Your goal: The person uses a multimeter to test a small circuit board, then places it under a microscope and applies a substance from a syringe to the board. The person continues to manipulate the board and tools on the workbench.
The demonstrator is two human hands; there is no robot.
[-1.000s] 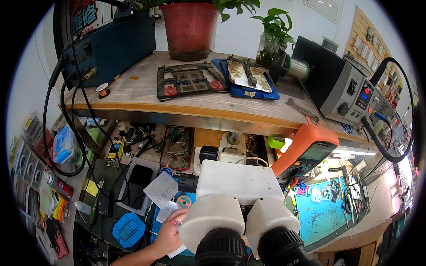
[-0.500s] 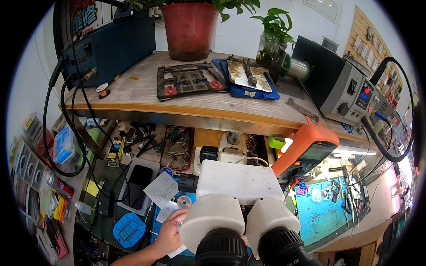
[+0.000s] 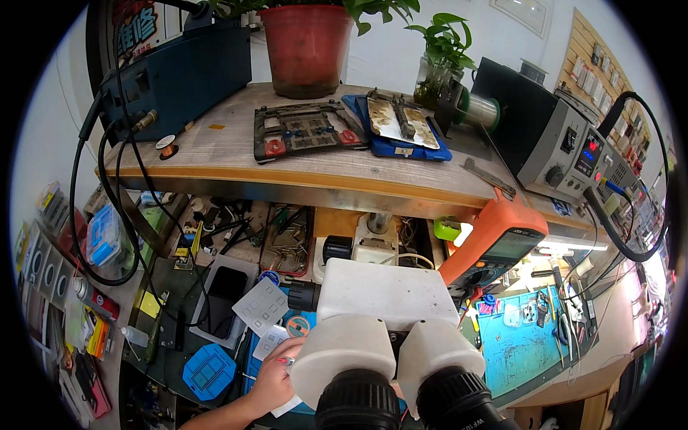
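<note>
Below, left hand (image 3: 272, 380) on the surface beside the white microscope (image 3: 387, 337), fingers pinched narrow on a thin tool (image 3: 285, 361) with a red tip, just under small white stencil sheets (image 3: 262, 307), blue mat (image 3: 519, 351) farther right, right hand not visible.

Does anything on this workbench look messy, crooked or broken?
Nothing looks broken or spilled. The orange meter leans tilted against the shelf, and black cables dangle off its left end. The left hand works beside the white microscope, amid crowded small parts.
</note>
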